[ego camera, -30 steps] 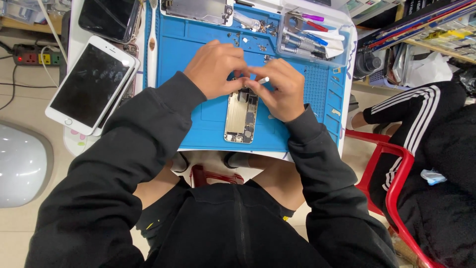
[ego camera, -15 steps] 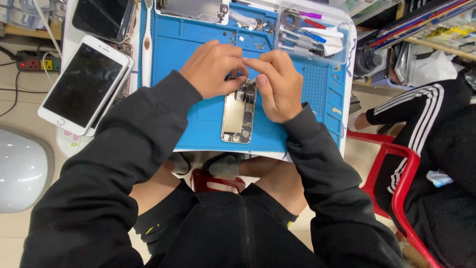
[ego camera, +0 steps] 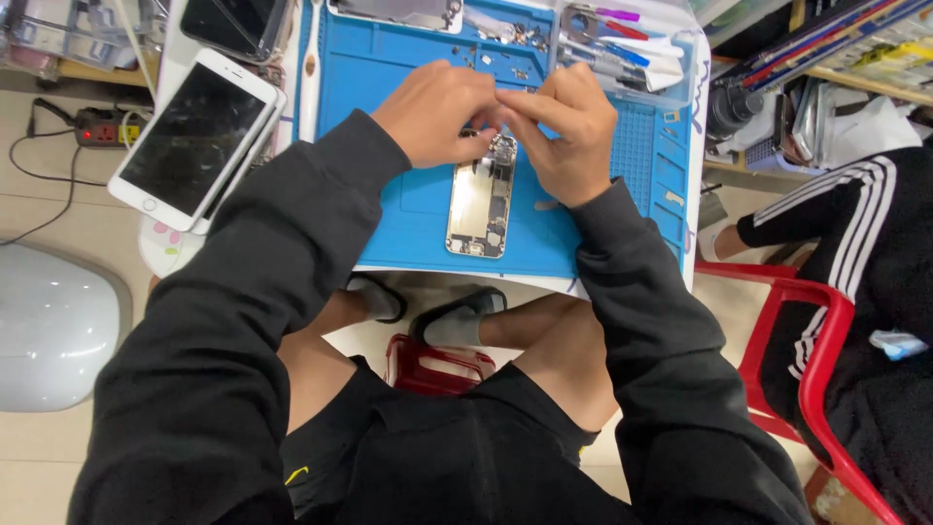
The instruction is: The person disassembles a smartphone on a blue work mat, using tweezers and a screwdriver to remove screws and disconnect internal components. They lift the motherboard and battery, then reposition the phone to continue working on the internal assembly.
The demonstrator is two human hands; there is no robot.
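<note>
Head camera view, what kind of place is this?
Probably a phone repair bench: an opened phone lies on a blue work mat, hand tools sit at its top edge, and spare phones lie beside it.

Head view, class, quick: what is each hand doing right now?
Left hand: fingers curled, tips at the top end of the opened silver phone chassis on the blue work mat; grip cannot be told.
Right hand: fingers pinched there too; what it holds cannot be told.

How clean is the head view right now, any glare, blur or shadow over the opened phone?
Head view: even, soft light, no hard shadows on the blue rubber work mat. The opened silver phone chassis is sharp, but the left hand and right hand hide its top end. Faint reflections on the white smartphone with a black screen. The frame edges bow slightly.
</note>
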